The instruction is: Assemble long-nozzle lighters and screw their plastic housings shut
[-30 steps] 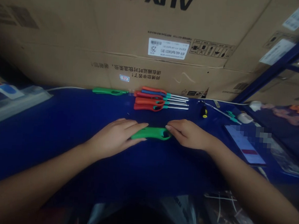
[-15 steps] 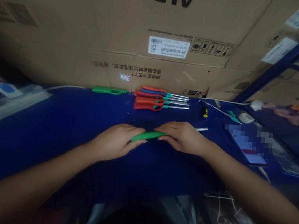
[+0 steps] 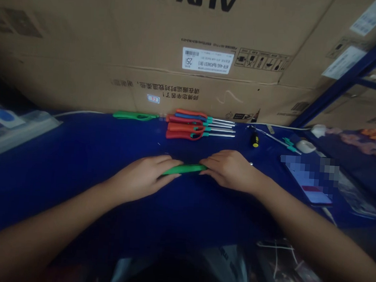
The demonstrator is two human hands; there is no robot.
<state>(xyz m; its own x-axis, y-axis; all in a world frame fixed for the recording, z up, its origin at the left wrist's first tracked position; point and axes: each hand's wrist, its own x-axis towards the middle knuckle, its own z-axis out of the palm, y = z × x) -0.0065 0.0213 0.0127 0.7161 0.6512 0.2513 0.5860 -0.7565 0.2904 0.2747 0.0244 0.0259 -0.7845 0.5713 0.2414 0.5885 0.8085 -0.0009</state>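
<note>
A green long-necked lighter (image 3: pixel 187 169) lies level between my two hands, over the blue tabletop. My left hand (image 3: pixel 145 174) is closed round the handle's left end. On its other end my right hand (image 3: pixel 232 170) is closed, fingers and thumb pinching the green body. Most of the metal nozzle is hidden behind the right hand; only its bright tip shows past the knuckles. Beyond the hands, several red, orange and blue lighters (image 3: pixel 185 128) lie side by side, their metal nozzles pointing right. A green lighter handle (image 3: pixel 135 116) lies to their left.
A large cardboard box (image 3: pixel 117 46) stands along the table's back edge. To the right are a small black-and-yellow screwdriver (image 3: pixel 255 139), a loose metal nozzle with a teal end (image 3: pixel 289 144) and a phone (image 3: pixel 310 184). A plastic bag (image 3: pixel 31 125) lies at the left.
The view has shifted slightly. Less of the nozzle shows past my right hand now. Both hands have kept their hold on the green lighter.
</note>
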